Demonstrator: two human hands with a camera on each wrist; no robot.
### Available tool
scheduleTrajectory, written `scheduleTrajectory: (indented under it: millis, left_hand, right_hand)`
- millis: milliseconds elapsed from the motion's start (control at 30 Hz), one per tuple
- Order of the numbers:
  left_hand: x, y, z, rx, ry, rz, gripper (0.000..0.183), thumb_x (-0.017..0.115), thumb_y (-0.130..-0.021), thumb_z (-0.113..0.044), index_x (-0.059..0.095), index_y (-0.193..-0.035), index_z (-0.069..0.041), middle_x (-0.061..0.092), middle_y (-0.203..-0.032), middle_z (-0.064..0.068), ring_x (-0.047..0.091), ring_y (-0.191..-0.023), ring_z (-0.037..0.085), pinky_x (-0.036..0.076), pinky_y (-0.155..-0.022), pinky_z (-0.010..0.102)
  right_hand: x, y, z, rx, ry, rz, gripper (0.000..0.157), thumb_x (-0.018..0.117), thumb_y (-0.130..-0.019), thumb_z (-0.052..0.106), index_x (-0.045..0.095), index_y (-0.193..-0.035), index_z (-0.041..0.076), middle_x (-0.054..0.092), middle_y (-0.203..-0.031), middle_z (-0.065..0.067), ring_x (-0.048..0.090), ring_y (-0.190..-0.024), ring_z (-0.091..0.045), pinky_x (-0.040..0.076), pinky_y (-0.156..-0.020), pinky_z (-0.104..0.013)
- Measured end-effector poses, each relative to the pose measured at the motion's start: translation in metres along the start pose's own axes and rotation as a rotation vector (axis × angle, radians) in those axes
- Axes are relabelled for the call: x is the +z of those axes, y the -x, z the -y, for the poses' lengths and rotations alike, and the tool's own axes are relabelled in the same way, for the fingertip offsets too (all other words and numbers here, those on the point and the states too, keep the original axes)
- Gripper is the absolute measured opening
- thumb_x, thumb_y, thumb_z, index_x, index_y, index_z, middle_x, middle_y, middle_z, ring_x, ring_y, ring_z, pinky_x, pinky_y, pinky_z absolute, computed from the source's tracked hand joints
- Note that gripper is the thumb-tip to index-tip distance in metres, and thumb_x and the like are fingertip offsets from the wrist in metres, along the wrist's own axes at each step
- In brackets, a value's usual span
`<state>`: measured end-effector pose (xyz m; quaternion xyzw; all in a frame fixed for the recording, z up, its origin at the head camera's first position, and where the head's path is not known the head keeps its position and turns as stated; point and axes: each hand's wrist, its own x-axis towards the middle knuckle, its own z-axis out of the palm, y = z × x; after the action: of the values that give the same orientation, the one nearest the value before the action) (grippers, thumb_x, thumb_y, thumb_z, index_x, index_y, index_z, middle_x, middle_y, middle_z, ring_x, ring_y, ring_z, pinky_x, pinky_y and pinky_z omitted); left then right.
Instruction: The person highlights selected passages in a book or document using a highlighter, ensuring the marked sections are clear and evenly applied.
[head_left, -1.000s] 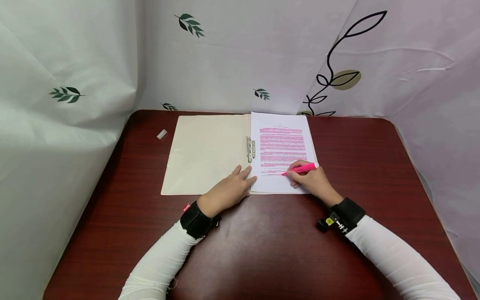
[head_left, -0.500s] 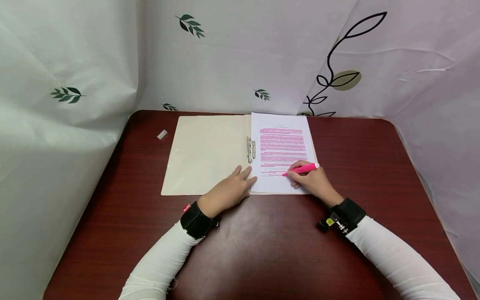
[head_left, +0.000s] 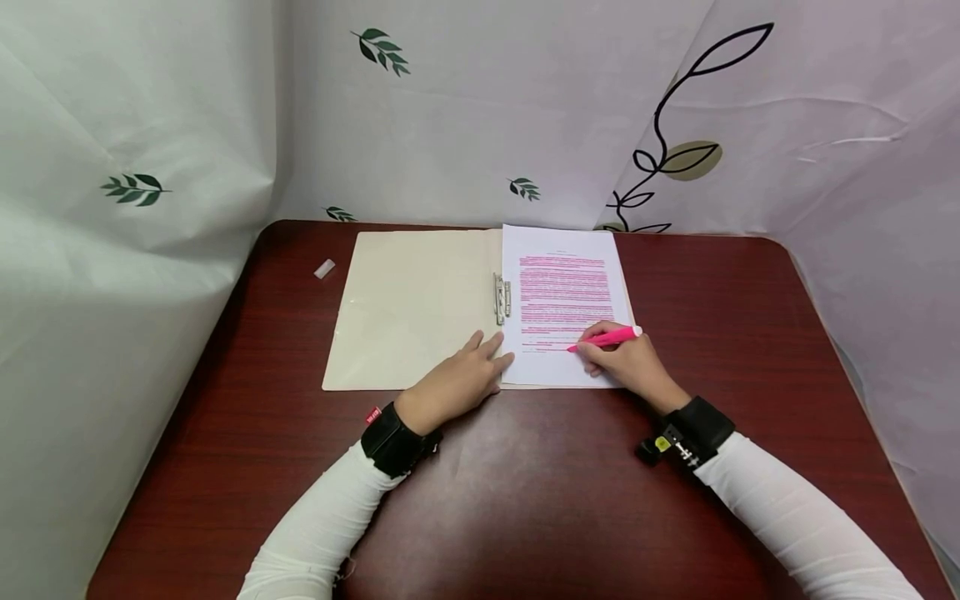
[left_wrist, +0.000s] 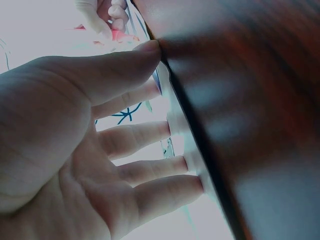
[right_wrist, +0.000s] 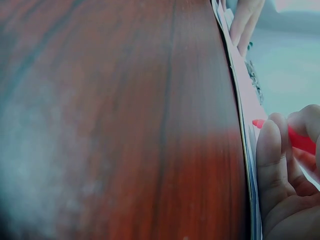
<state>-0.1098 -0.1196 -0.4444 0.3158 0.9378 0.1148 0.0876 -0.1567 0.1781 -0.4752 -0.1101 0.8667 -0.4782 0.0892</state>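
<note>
My right hand pinches a pink highlighter, its tip down at a line low on the printed paper. Pink strokes cover most of the text above. The paper lies on the right side of an open cream folder, with a metal clip at the fold. My left hand rests with spread fingers across the folder's lower edge, fingertips at the paper's left edge. In the left wrist view the left fingers stretch out straight. In the right wrist view the highlighter sits between thumb and fingers.
A small white block, resembling an eraser, lies left of the folder on the dark red wooden table. White curtains with leaf prints hang behind the table and along both sides.
The highlighter and my right hand have shifted slightly to the right along the low text line. My left hand, the folder and the paper stay where they were.
</note>
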Motion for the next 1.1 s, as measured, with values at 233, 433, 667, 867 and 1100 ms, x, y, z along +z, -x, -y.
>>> scheduleTrajectory:
  millis: [233,433,667,867,1100]
  left_hand:
    - [0.000,0.000,0.000,-0.005,0.003,0.008,0.047,0.066,-0.102,-0.016,0.058,-0.147,-0.005,0.041,-0.160,0.026,0.043,-0.142,0.055,0.053,-0.102,0.056]
    - [-0.001,0.001,0.000,-0.001,-0.005,0.003,0.047,0.068,-0.101,-0.018,0.059,-0.146,-0.005,0.042,-0.159,0.025,0.044,-0.141,0.055,0.054,-0.101,0.055]
    - [-0.001,0.000,-0.001,-0.002,0.000,0.002,0.047,0.067,-0.101,-0.017,0.058,-0.146,-0.005,0.042,-0.160,0.025,0.043,-0.141,0.055,0.054,-0.101,0.056]
    - [0.000,0.000,-0.001,-0.004,-0.006,0.008,0.049,0.068,-0.101,-0.017,0.057,-0.147,-0.005,0.041,-0.160,0.025,0.043,-0.142,0.054,0.053,-0.103,0.056]
    - [-0.002,0.000,-0.002,-0.009,0.012,0.016,0.048,0.067,-0.101,-0.017,0.058,-0.146,-0.005,0.041,-0.160,0.025,0.042,-0.142,0.055,0.053,-0.102,0.057]
  right_hand:
    - [-0.002,0.001,-0.001,0.009,-0.004,-0.002,0.013,0.076,-0.094,0.020,0.072,-0.094,0.007,0.067,-0.066,-0.010,0.063,-0.057,-0.010,0.046,-0.052,-0.020]
    - [-0.003,0.002,-0.001,0.010,-0.018,-0.011,0.014,0.077,-0.093,0.019,0.072,-0.094,0.005,0.067,-0.066,-0.010,0.063,-0.057,-0.009,0.046,-0.052,-0.020]
    - [-0.005,0.002,-0.002,0.016,-0.009,-0.011,0.015,0.076,-0.094,0.017,0.072,-0.096,0.004,0.068,-0.068,-0.013,0.062,-0.058,-0.010,0.047,-0.054,-0.019]
    - [-0.008,0.006,0.014,0.035,-0.014,0.002,0.012,0.073,-0.095,0.010,0.071,-0.097,-0.002,0.067,-0.070,-0.022,0.064,-0.058,-0.016,0.047,-0.053,-0.019]
    - [-0.015,0.015,0.035,0.042,-0.011,0.009,0.010,0.072,-0.095,0.007,0.070,-0.095,-0.003,0.066,-0.070,-0.022,0.063,-0.059,-0.016,0.046,-0.054,-0.018]
